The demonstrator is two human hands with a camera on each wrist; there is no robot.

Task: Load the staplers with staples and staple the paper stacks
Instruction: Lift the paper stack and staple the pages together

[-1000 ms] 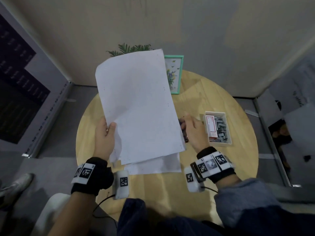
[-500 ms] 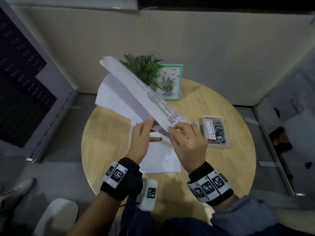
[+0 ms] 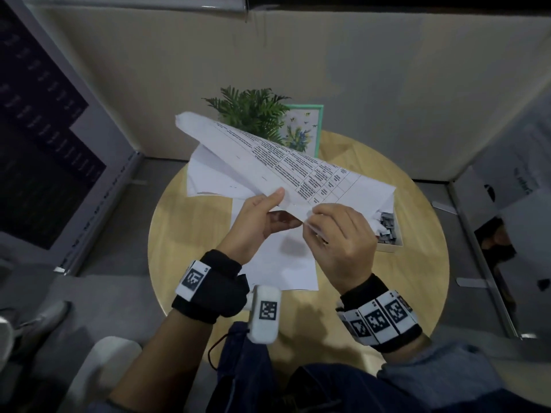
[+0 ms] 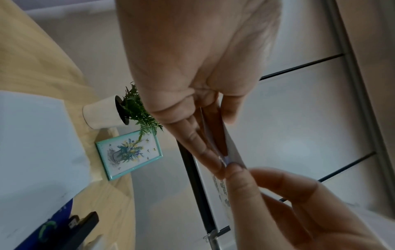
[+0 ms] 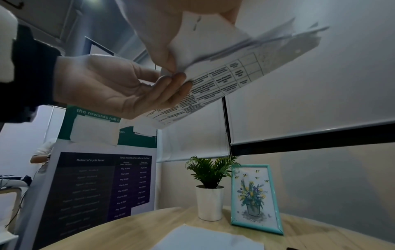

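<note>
Office nook (referral-rewards poster (image 5: 102, 186), partition walls).

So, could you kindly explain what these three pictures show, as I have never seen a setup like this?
There is no machine here: a person works with bare hands and wears three cameras. The head view looks down from the forehead; the other two sit on the wrists and look along the fingers, so everything there appears tilted.

Both the left hand and the right hand hold a printed paper stack in the air, pinching it at one corner.

On the round wooden table lie more white sheets, a small box of staples partly hidden by the paper, a potted plant and a framed flower picture. A dark object that may be a stapler shows only at the edge of the left wrist view.
</note>
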